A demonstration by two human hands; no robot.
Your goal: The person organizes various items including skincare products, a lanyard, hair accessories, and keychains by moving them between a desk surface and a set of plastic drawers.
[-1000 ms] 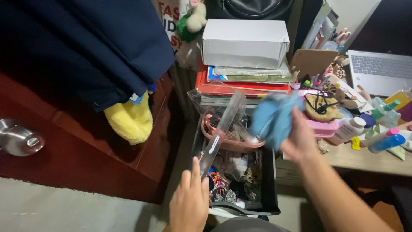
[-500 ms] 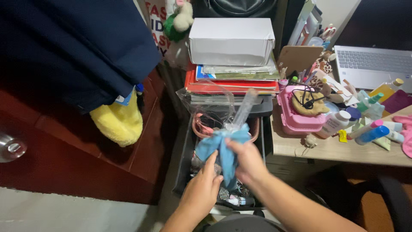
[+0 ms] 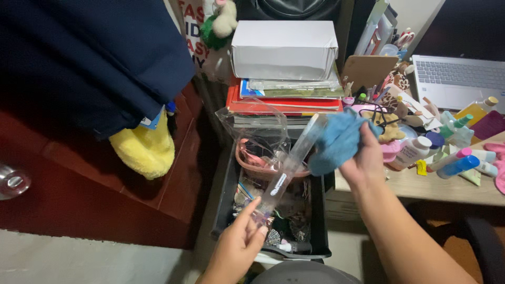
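My left hand (image 3: pixel 239 244) grips the lower end of a long clear plastic ruler (image 3: pixel 291 162), which slants up and to the right over an open black drawer (image 3: pixel 225 200). My right hand (image 3: pixel 364 160) clutches a crumpled blue cloth (image 3: pixel 337 140) close to the ruler's upper end. The drawer holds a pink plastic bowl (image 3: pixel 252 163) with a clear bag, and several small hair ties and clips.
A white box (image 3: pixel 284 50) tops a stack of books behind the drawer. The desk (image 3: pixel 421 186) at right carries a laptop (image 3: pixel 457 81), bottles, a pink case and clutter. A dark garment (image 3: pixel 89 58) and a yellow plush (image 3: pixel 143 147) hang at left over a red door.
Half a second ago both hands met at the ruler's lower half with the cloth wrapped round it. Now my right hand has drawn the cloth up to the ruler's upper end.
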